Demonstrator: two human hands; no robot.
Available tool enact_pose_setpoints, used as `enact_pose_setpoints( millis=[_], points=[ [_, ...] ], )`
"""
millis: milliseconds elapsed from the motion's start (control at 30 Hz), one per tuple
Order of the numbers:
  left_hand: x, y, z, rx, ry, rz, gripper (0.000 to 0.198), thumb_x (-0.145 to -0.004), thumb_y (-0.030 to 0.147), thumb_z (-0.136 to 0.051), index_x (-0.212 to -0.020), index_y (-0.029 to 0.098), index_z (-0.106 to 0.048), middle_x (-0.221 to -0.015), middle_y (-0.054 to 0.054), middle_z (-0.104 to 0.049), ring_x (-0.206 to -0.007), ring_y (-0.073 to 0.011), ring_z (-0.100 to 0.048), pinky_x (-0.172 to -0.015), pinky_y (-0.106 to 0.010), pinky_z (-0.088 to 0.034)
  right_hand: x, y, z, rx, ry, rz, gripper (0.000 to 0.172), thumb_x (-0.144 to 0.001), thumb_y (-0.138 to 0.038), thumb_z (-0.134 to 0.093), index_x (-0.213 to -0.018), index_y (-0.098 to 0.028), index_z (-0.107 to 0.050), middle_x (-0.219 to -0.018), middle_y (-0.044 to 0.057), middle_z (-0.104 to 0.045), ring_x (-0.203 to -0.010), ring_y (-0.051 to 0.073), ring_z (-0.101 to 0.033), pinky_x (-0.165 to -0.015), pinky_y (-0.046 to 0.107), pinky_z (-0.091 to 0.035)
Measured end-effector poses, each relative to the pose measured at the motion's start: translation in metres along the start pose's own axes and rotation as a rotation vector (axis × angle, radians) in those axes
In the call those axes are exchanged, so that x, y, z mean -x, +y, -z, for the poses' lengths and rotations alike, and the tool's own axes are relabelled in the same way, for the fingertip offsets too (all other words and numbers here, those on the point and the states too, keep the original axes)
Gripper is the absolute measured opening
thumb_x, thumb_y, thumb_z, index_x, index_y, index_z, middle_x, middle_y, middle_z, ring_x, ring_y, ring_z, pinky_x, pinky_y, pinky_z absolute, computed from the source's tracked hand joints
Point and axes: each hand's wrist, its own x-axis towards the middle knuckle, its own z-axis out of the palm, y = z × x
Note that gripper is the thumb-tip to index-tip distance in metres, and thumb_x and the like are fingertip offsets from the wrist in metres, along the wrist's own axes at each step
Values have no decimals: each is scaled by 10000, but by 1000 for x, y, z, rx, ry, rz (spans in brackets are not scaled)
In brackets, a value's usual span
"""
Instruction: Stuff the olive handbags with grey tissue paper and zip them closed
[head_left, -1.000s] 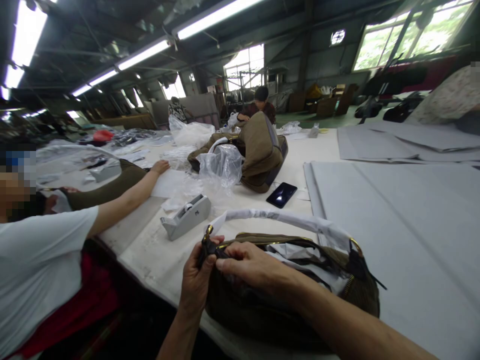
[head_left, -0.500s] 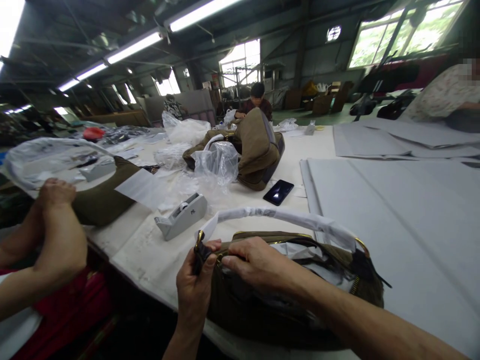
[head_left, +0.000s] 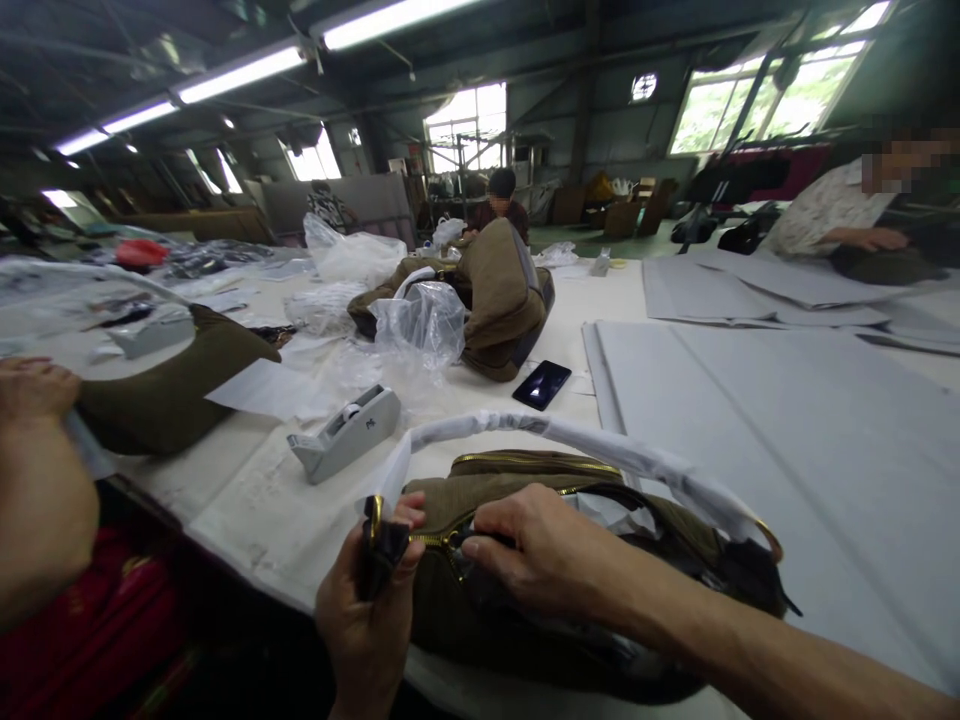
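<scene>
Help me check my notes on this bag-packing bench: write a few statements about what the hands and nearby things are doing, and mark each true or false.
1. The left hand grips the end of the olive bag at its dark tab. True.
2. The right hand rests on the tape dispenser. False: it pinches at the bag's gold zipper; the dispenser sits apart on the table.
3. The bag's handle is wrapped in white paper. True.
4. The phone lies inside the bag. False: it lies on the table, beyond the bag.
5. Grey paper sheets lie to the right of the bag. True.
</scene>
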Motion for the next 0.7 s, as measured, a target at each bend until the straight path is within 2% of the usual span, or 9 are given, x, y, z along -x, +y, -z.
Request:
enact_pose_setpoints(
  millis=[133,233,300,400,467,533,600,700],
  points=[
    [14,0,2,-111,89,62,139,-804,316,-653,-866,192,-646,-889,5,-693,-884,-162,-659,-873,-222,-488,-3,-5,-16,299,87,7,231,-885,-321,-481,-745,-178,-595,-744,32,-644,-625,143,-533,-536,274,-240],
    [26,1,3,-45,202,23,122,-804,289,-651,-863,183,-632,-894,-7,-678,-905,-196,-653,-957,-322,-470,3,-1,-29,370,158,160,208,-914,-334,-455,-846,-193,-591,-842,30,-649,-730,172,-569,-581,282,-313],
    [34,3,5,-11,223,-33,93,-814,264,-636,-852,181,-617,-887,-9,-662,-918,-202,-645,-991,-359,-452,15,10,-37,378,200,288,223,-888,-406,-516,-911,-196,-589,-894,30,-645,-814,193,-564,-658,296,-371],
    [46,4,8,13,243,-56,77,-839,257,-605,-834,180,-608,-851,0,-640,-883,-175,-640,-993,-339,-457,39,43,-48,467,310,397,476,-821,-488,-607,-1174,-178,-535,-1148,84,-613,-1033,254,-524,-878,373,-369],
    [53,5,8,63,224,-88,94,-842,266,-607,-815,177,-607,-810,9,-626,-842,-165,-641,-975,-338,-478,49,67,-53,555,377,374,583,-838,-416,-608,-1327,-156,-426,-1342,122,-499,-1198,278,-439,-988,412,-292],
    [58,6,8,94,186,-119,127,-835,290,-620,-795,171,-604,-789,11,-621,-814,-161,-640,-965,-340,-490,51,84,-53,583,365,312,566,-853,-325,-586,-1355,-146,-398,-1403,123,-441,-1259,272,-392,-1003,416,-272],
    [61,7,7,79,168,-110,155,-829,315,-629,-786,169,-603,-783,7,-621,-809,-161,-638,-954,-340,-496,48,88,-47,546,280,265,530,-837,-307,-586,-1320,-148,-436,-1366,111,-486,-1224,260,-432,-956,407,-318],
    [63,6,7,51,186,-105,145,-831,309,-622,-792,170,-607,-795,-2,-626,-816,-170,-633,-936,-357,-503,43,80,-34,489,183,281,584,-785,-461,-631,-1255,-144,-491,-1291,113,-541,-1149,266,-479,-937,414,-344]
  ],
)
